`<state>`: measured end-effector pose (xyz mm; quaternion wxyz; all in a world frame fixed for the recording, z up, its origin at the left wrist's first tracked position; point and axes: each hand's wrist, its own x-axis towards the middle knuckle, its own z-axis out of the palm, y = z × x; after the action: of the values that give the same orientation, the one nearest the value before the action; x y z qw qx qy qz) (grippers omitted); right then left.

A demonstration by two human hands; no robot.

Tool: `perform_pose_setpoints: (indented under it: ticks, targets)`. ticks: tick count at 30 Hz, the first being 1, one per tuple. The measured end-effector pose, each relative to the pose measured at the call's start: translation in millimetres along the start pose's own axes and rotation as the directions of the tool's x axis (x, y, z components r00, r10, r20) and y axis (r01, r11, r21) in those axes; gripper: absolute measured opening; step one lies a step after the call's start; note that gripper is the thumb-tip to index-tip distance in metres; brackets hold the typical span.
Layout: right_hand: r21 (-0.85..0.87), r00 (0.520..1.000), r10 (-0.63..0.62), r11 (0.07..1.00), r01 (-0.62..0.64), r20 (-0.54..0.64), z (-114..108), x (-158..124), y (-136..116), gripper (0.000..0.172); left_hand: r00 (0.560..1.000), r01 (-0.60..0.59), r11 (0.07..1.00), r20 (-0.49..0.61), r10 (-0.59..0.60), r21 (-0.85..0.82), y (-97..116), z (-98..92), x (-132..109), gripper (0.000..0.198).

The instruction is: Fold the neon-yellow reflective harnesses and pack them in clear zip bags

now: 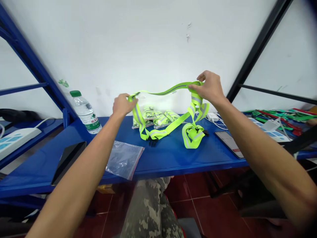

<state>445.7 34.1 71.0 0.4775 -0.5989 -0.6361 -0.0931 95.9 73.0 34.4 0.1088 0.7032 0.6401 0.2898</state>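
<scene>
A neon yellow reflective strap (170, 128) with a grey stripe is stretched between my two hands above the blue table. My left hand (123, 105) is closed on its left end, beside a small dark fitting. Thumb and fingers of my right hand (210, 85) pinch the strap at the upper right. From there it hangs in folds down to a bunched loop (193, 136) on the tabletop. A black buckle (153, 142) lies under the low middle of the strap. Behind it are several clear packets (158, 116) of folded yellow straps.
An open clear zip bag (125, 158) lies at the table's (163, 162) front edge. A water bottle (86, 114) and a dark flat object (68, 162) are at left. A phone (229, 143), white cables and a power strip (271, 132) are at right, near green and red straps (284, 117).
</scene>
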Motion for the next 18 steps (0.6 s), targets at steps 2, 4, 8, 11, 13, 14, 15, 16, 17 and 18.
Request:
perform_pose_setpoints:
  ticks: [2, 4, 8, 11, 13, 14, 15, 16, 17, 18]
  targets:
    - [0.033, 1.0, -0.007, 0.999, 0.007, -0.002, 5, -1, -8, 0.03, 0.986, -0.039, 0.996, 0.163, 0.026, 0.075, 11, 6.3, -5, 0.08]
    - [0.107, 0.998, -0.027, 0.994, 0.02, 0.059, 10, -4, -21, 0.026, 0.968, -0.16, 0.986, 0.2, 0.149, 0.04, 32, 14.0, -15, 0.089]
    - [0.315, 0.969, -0.128, 0.947, 0.055, 0.213, 17, -14, -54, 0.029, 0.914, -0.334, 0.819, 0.051, 0.402, -0.466, 82, 32.1, -32, 0.083]
    - [0.459, 0.926, -0.229, 0.885, 0.071, 0.299, 15, -20, -67, 0.038, 0.871, -0.315, 0.667, 0.073, 0.485, -0.675, 105, 41.9, -32, 0.067]
    - [0.478, 0.91, -0.251, 0.876, 0.068, 0.33, 12, -22, -65, 0.047, 0.892, -0.239, 0.611, 0.079, 0.446, -0.755, 110, 43.8, -28, 0.051]
    - [0.453, 0.903, -0.247, 0.889, 0.066, 0.352, 11, -22, -62, 0.051, 0.908, -0.199, 0.588, 0.078, 0.412, -0.784, 111, 43.3, -26, 0.044]
    - [0.404, 0.892, -0.238, 0.912, 0.07, 0.383, 11, -22, -57, 0.056, 0.922, -0.168, 0.566, 0.074, 0.379, -0.807, 111, 41.9, -25, 0.039]
    - [0.333, 0.881, -0.224, 0.939, 0.081, 0.416, 12, -22, -52, 0.059, 0.933, -0.149, 0.549, 0.067, 0.354, -0.823, 111, 39.9, -24, 0.035]
    - [0.248, 0.874, -0.201, 0.964, 0.097, 0.442, 13, -22, -46, 0.061, 0.94, -0.14, 0.538, 0.059, 0.335, -0.831, 110, 37.2, -23, 0.032]
    - [0.161, 0.874, -0.174, 0.981, 0.112, 0.453, 15, -22, -40, 0.062, 0.945, -0.137, 0.536, 0.052, 0.323, -0.833, 108, 34.1, -23, 0.03]
